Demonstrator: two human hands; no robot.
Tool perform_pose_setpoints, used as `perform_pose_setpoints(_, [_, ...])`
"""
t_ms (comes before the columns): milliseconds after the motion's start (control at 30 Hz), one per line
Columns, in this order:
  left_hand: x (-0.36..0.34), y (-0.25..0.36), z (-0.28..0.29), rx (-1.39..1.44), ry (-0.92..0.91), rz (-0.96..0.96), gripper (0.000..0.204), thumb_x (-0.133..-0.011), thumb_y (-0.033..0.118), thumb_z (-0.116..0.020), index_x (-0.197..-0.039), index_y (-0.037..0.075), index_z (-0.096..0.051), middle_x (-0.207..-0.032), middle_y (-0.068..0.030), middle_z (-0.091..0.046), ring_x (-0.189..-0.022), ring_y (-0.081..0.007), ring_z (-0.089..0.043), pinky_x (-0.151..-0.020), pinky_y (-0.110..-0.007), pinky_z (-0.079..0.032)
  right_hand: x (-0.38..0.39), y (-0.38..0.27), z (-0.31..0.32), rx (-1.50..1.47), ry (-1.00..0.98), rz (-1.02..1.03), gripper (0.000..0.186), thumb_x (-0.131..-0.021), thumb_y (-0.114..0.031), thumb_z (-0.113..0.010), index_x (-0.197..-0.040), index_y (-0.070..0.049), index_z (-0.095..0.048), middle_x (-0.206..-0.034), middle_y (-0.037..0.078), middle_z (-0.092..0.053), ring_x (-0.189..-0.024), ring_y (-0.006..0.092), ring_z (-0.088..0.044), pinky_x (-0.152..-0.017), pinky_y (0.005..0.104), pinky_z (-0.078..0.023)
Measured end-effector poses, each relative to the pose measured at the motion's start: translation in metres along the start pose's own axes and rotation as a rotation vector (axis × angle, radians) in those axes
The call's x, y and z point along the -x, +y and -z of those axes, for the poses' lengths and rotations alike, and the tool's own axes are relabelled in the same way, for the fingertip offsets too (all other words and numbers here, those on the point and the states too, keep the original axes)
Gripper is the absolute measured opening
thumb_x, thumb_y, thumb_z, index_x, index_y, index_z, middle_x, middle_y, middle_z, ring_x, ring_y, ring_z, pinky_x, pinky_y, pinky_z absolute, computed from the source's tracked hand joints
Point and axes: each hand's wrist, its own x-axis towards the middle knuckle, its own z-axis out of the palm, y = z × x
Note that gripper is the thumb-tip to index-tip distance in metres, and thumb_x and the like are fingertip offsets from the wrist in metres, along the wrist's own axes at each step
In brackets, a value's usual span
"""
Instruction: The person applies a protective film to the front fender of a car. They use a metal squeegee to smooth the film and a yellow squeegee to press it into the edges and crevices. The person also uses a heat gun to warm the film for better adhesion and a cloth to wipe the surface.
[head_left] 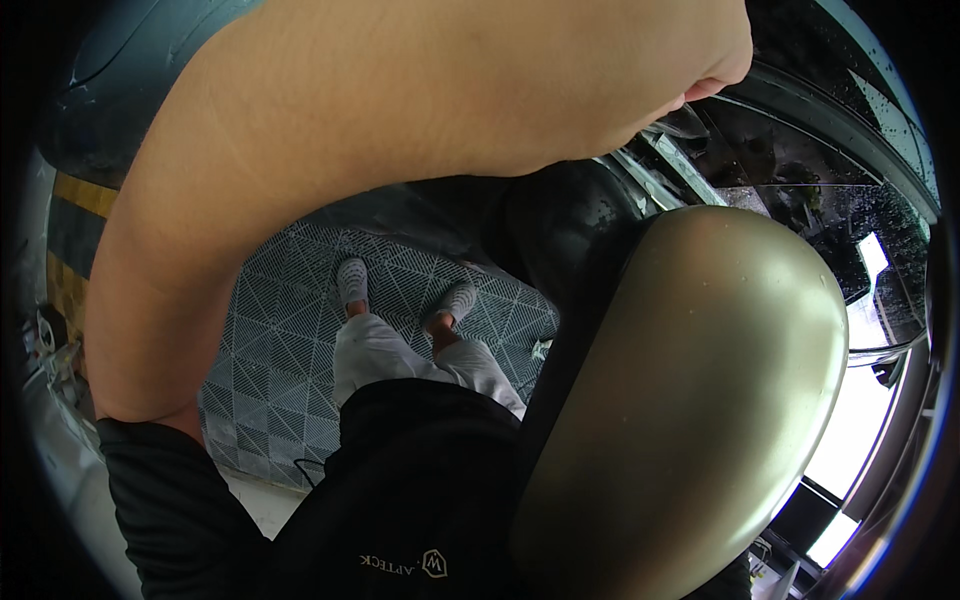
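Observation:
My left arm rises from a black sleeve at the lower left and bends across the top of the view. At its end my left hand (690,50) is closed, its fingers curled under at the upper right. Whatever it holds, if anything, is hidden. Close below it stands a car's side mirror (710,370), its rounded housing gold-green and satin, with a few water drops on it. Behind the mirror lies the car's dark window glass (800,170), wet with droplets. My right hand is out of view.
Dark bodywork (110,120) of the car fills the upper left. Grey patterned floor tiles (280,350) lie underfoot, with a yellow-and-black strip (75,235) at the left. My shoes (352,282) stand near the car. A thin black cable (310,470) rests on the floor.

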Motion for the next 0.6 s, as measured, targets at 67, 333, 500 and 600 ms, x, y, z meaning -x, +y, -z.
perform_pose_setpoints(67, [0.005,-0.005,0.0,0.016,0.009,0.011,0.008,-0.082,0.002,-0.068,-0.088,0.002,-0.062,-0.081,-0.0095,-0.056,-0.072,-0.0279,-0.061,-0.062,-0.036,-0.051,-0.002,-0.004,-0.002,0.016,-0.007,0.001,0.053,-0.082,-0.018,-0.075,-0.13,0.0,-0.063,-0.083,0.01,-0.065,-0.065,0.0194,-0.058,-0.057,0.0352,-0.048])
perform_pose_setpoints(333, [0.005,-0.003,0.01,0.017,0.004,0.054,0.007,-0.082,0.002,-0.069,-0.086,0.003,-0.063,-0.08,-0.0089,-0.056,-0.07,-0.0275,-0.06,-0.06,-0.036,-0.05,-0.002,-0.003,-0.004,0.027,0.016,0.043,0.055,-0.081,-0.016,-0.076,-0.132,0.0,-0.063,-0.083,0.01,-0.065,-0.064,0.0195,-0.058,-0.055,0.0354,-0.047])
perform_pose_setpoints(500, [0.01,0.0,0.023,0.022,0.025,0.09,0.007,-0.082,0.002,-0.07,-0.086,0.003,-0.064,-0.079,-0.0086,-0.056,-0.069,-0.0273,-0.06,-0.059,-0.036,-0.049,-0.009,-0.004,-0.005,0.068,0.052,0.102,0.057,-0.08,-0.015,-0.076,-0.134,0.0,-0.062,-0.083,0.01,-0.065,-0.064,0.0196,-0.057,-0.055,0.0356,-0.047])
perform_pose_setpoints(600, [0.014,0.001,0.031,0.028,0.046,0.109,0.006,-0.082,0.003,-0.07,-0.085,0.003,-0.065,-0.078,-0.0084,-0.056,-0.068,-0.0271,-0.059,-0.059,-0.036,-0.048,-0.013,-0.005,-0.005,0.095,0.072,0.157,0.058,-0.08,-0.014,-0.076,-0.135,0.0,-0.062,-0.083,0.009,-0.065,-0.063,0.0196,-0.057,-0.054,0.0357,-0.047])
